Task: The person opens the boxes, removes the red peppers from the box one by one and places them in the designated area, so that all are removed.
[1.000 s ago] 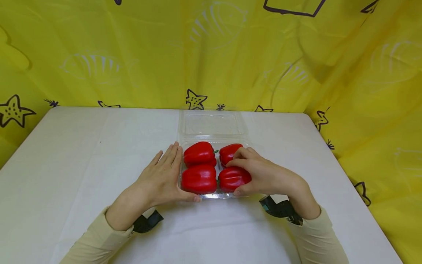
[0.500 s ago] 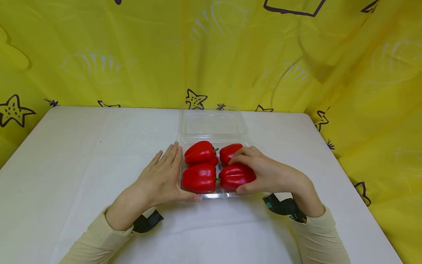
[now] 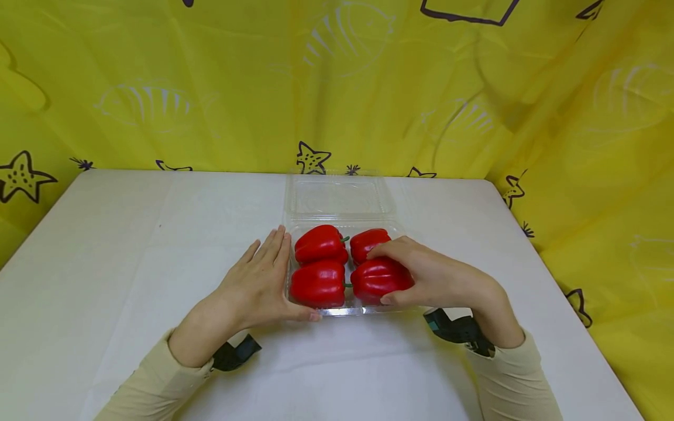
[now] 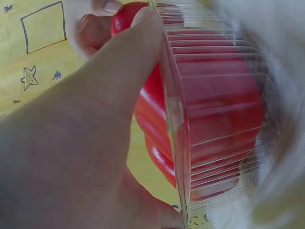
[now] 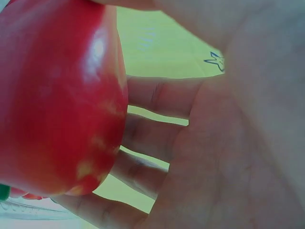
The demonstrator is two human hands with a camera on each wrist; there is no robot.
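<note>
Red bell peppers fill a clear plastic clamshell box (image 3: 363, 311), two on its left and two on its right. My right hand (image 3: 439, 275) grips the front right bell pepper (image 3: 378, 282), thumb at its near side and fingers over its far side. In the right wrist view that bell pepper (image 5: 62, 100) sits between thumb and spread fingers, a green stem at the lower left. My left hand (image 3: 258, 286) lies with straight fingers along the box's left wall, its thumb along the front rim. From the left wrist, the ribbed box wall (image 4: 214, 109) shows close beside the thumb.
The box's clear lid (image 3: 337, 199) lies folded back behind it, close to the far edge of the white table (image 3: 158, 245). A yellow printed curtain (image 3: 237, 88) hangs behind and to the right. Dark straps (image 3: 455, 327) sit at the wrists.
My right hand has shifted a little to the right, and the front right bell pepper has moved slightly up and right with it. The left hand stays where it was.
</note>
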